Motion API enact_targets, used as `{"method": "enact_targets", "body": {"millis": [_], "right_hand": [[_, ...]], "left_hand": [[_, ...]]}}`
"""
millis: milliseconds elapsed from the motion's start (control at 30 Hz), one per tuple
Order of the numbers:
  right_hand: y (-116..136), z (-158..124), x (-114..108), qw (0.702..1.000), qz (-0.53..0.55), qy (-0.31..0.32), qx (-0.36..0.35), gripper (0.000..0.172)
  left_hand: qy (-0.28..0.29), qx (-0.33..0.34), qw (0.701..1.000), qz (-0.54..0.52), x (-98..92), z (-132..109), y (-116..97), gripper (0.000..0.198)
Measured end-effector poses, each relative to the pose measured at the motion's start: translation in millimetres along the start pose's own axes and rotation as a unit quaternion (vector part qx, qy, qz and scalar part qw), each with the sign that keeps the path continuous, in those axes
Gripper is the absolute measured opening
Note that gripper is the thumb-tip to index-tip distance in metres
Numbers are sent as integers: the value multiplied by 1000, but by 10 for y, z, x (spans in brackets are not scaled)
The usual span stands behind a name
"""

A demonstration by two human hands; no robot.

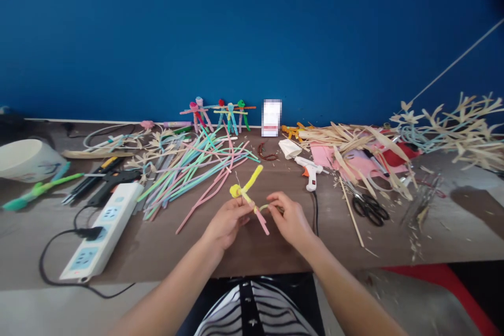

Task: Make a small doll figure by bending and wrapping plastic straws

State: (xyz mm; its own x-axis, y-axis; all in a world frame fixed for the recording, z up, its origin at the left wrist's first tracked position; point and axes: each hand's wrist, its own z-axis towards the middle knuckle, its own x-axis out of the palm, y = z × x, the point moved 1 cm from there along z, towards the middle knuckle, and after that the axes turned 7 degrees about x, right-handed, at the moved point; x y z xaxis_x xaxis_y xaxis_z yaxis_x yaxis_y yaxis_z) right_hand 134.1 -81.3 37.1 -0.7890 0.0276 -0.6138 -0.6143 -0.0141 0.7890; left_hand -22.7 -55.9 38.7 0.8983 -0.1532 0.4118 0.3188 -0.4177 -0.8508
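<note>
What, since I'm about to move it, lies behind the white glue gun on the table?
Behind the white glue gun sits a crumpled white wad, with small orange-yellow pieces farther back and pale straw strips to its right. The tabletop directly under the gun is covered.

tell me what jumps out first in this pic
The yellow and pink pipe-cleaner figure, pinched between the left hand and right hand at front centre, grabs attention first. Behind it spreads a heap of pastel pipe cleaners, and small colourful figures stand against the blue wall, with pale dried strips piled at right.
</note>
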Motion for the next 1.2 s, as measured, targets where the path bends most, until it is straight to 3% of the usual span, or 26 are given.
{"method": "enact_targets", "body": {"millis": [167,300,433,600,733,867,967,1033,1200], "right_hand": [[51,52,-69,998,-63,23,-4,18],[68,68,-47,997,-54,58,-2,20],[85,97,-61,999,-23,-8,-33,19],[113,105,-105,995,21,-75,-67,20],[152,73,-97,996,38,-40,-63,18],[233,-17,-60,997,44,-24,-64,16],[305,-116,-20,995,40,-25,-90,17],[333,-185,28,992,18,-17,-123,19],[252,-307,218,984,-88,16,-152,23]], "left_hand": [[-42,110,987,106,6,-9,-60,18],[-10,85,990,115,5,-27,-76,19],[20,65,994,82,16,-30,-63,18],[-9,90,992,91,18,9,-16,16],[-25,112,983,140,10,30,28,14],[-12,116,986,120,20,24,35,15],[-59,123,982,131,25,18,12,15],[-90,132,976,151,30,19,-1,14],[-72,136,985,77,45,35,20,16]]}}
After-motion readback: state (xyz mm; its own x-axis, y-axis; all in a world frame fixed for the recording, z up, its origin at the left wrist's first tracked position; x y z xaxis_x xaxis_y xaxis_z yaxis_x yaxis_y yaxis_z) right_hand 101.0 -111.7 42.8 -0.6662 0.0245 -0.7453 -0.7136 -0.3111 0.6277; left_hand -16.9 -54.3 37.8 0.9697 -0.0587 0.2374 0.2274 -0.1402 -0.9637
